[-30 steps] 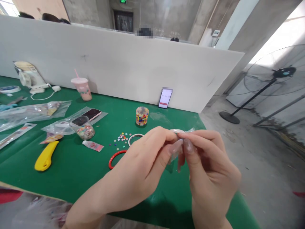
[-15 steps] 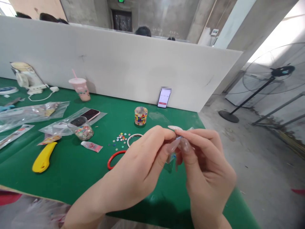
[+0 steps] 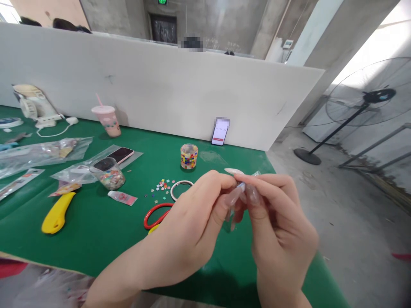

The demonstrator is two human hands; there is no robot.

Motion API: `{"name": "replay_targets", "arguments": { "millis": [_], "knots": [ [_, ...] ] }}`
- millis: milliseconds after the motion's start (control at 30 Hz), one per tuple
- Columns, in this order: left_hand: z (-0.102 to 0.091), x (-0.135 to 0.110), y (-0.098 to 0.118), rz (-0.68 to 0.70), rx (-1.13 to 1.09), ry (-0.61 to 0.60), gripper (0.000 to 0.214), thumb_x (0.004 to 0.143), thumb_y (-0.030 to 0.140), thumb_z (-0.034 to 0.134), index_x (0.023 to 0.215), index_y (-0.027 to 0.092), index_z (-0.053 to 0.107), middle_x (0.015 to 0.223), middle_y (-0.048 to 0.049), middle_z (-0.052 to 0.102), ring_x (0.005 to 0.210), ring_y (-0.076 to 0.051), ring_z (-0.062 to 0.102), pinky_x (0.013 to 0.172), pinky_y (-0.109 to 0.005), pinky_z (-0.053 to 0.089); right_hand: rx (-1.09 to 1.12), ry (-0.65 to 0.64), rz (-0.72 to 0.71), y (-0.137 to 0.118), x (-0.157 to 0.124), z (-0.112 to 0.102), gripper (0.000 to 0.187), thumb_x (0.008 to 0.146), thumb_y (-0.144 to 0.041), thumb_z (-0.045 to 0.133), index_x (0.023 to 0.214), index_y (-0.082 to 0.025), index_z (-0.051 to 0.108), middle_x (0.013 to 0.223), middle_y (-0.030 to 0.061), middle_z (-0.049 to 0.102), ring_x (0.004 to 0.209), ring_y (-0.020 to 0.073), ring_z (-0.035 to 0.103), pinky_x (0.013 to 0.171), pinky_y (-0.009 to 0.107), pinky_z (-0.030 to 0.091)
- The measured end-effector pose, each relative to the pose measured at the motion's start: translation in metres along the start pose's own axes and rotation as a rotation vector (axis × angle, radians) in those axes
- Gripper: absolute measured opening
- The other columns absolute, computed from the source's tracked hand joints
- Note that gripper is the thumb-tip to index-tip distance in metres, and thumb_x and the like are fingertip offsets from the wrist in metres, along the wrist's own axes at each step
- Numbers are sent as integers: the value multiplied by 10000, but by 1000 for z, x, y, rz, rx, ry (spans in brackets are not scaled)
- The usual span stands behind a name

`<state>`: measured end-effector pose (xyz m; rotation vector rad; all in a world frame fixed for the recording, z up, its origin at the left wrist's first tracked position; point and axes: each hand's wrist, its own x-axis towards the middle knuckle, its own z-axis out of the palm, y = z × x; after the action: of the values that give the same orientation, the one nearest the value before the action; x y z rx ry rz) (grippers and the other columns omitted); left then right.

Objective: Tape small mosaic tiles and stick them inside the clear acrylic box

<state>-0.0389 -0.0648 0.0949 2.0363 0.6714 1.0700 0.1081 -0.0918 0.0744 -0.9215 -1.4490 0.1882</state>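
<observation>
My left hand [image 3: 192, 226] and my right hand [image 3: 276, 231] meet above the green table [image 3: 96, 231], fingertips pinched together on a small clear plastic packet [image 3: 236, 192] with a pale ring-like piece at its top. Both hands are closed on it. Just left of my left hand lie a red ring [image 3: 154, 214] and a white ring [image 3: 180, 188]. Small coloured square tiles and stars [image 3: 162, 187] are scattered beside them. A mosaic-covered round holder [image 3: 189, 156] stands behind.
A jar of coloured bits [image 3: 109, 172], a small tube [image 3: 122, 197], a yellow utility knife [image 3: 58, 213], plastic bags, a phone in a bag [image 3: 121, 155], a pink cup [image 3: 106, 120], and a propped phone [image 3: 218, 131] against the white partition. A standing fan [image 3: 362, 107] is right.
My hands stay pinched on the packet, fingers shifting slightly. The view drifted a little, showing more of the red ring and a yellow bit below it.
</observation>
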Motion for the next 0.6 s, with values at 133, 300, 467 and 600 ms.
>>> {"name": "replay_targets", "arguments": {
  "millis": [133, 300, 467, 600],
  "knots": [
    [1, -1, 0, -6, -24, 10, 178, 1126, 295, 366, 1028, 266, 512, 915, 97, 575, 559, -24, 396, 815, -176, 485, 15, -20, -8, 0, 1, -2, 407, 965, 9, 562, 1230, -258, 718, 993, -18, 593, 687, 1, 599, 533, 82, 543],
    [1, 0, -1, 6, 26, 22, 177, 1124, 290, 370, 1027, 263, 515, 896, 91, 575, 569, -29, 403, 730, -168, 469, 4, -26, -8, -1, 0, -5, 408, 963, 9, 558, 1217, -266, 722, 983, -20, 591, 682, 7, 599, 520, 83, 541],
    [0, 1, 0, 14, 46, 15, 173, 1122, 271, 370, 1028, 253, 514, 905, 74, 593, 554, -33, 408, 569, -182, 410, -21, -15, 20, -3, 0, -3, 386, 969, -21, 543, 1184, -282, 731, 962, -10, 608, 639, 36, 602, 461, 129, 527],
    [-4, 1, 3, 7, 31, -41, 171, 1123, 249, 351, 1031, 239, 494, 912, 63, 593, 528, -31, 398, 585, -196, 426, -13, 22, 59, -5, 1, -1, 366, 962, -27, 564, 1157, -276, 747, 952, 0, 610, 643, 55, 607, 455, 156, 535]
  ]
}}
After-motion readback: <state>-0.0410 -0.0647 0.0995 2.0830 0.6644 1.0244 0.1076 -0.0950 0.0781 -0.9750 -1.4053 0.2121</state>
